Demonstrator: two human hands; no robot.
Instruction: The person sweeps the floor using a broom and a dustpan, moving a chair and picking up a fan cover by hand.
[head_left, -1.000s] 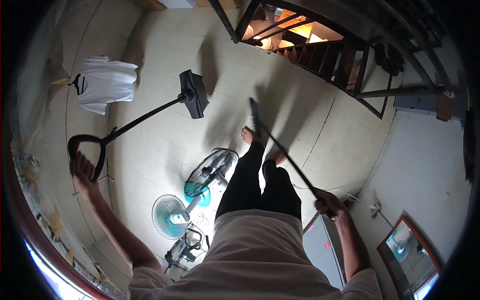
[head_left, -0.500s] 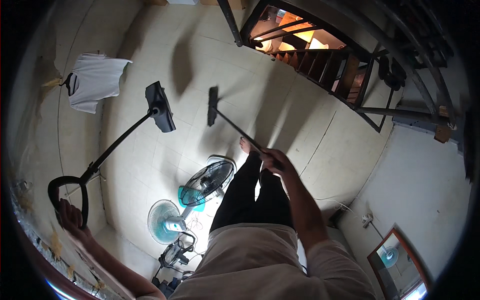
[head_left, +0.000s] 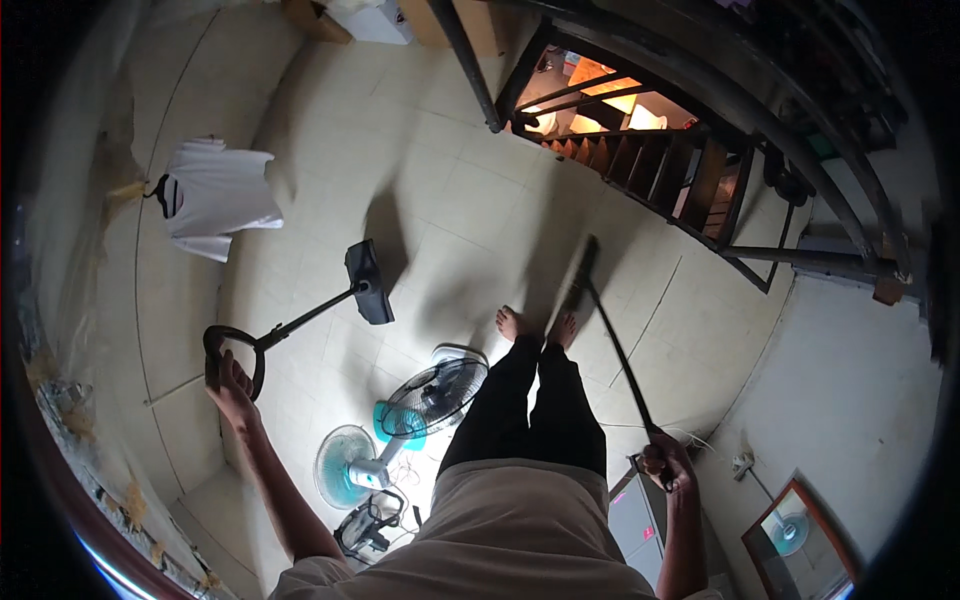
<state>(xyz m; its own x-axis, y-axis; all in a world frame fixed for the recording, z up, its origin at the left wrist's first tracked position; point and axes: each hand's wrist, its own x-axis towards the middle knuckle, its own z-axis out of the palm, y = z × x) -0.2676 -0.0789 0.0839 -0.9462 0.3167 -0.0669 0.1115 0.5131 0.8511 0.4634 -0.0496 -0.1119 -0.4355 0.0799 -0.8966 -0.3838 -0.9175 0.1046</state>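
Note:
My left hand point(head_left: 233, 388) is closed around the looped grip of a black long-handled dustpan point(head_left: 370, 283), out to the left. Its pan is in front of my left side, with a shadow beside it; I cannot tell if it touches the floor. On the right, my right hand point(head_left: 670, 463) grips the upper end of a broom point(head_left: 622, 355) with a thin dark handle. The broom's dark bristle head point(head_left: 580, 272) is close to my right bare foot point(head_left: 563, 330), just ahead of it.
Two fans, one dark point(head_left: 435, 397) and one teal and white point(head_left: 345, 467), stand left of my legs. A stairwell point(head_left: 650, 165) with dark metal rails opens at the far right. A white T-shirt point(head_left: 225, 197) hangs left; a framed mirror point(head_left: 800, 540) is at lower right.
The broom has swung from ahead on the left to the right, and my right hand has moved out and back. The dustpan has come nearer and rightward. Both feet now show side by side.

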